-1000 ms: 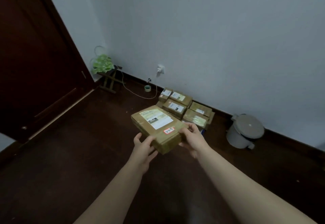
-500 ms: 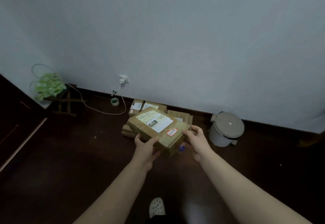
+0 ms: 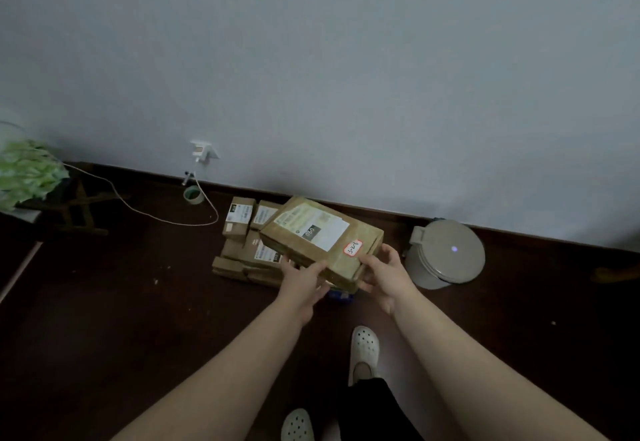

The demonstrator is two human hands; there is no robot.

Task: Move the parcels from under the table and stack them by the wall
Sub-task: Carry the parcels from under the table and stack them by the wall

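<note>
I hold a flat brown cardboard parcel [image 3: 320,233] with a white shipping label and a small red-edged sticker, tilted over the pile. My left hand [image 3: 301,279] grips its near edge from below, thumb on top. My right hand [image 3: 382,272] grips the near right corner beside the sticker. Under and behind it lies a stack of several brown parcels [image 3: 242,236] on the dark floor against the grey wall [image 3: 346,77]. The right part of the stack is hidden by the held parcel.
A grey lidded bin [image 3: 445,253] stands right of the stack. A tape roll [image 3: 193,195], a wall socket [image 3: 202,151] with a trailing white cable and a stool with a green bag [image 3: 29,174] are at the left. My white shoes [image 3: 363,347] stand close behind the stack.
I have stepped closer to the wall. The parcel in both hands has moved forward and down, now right over the stack. My feet have come into view.
</note>
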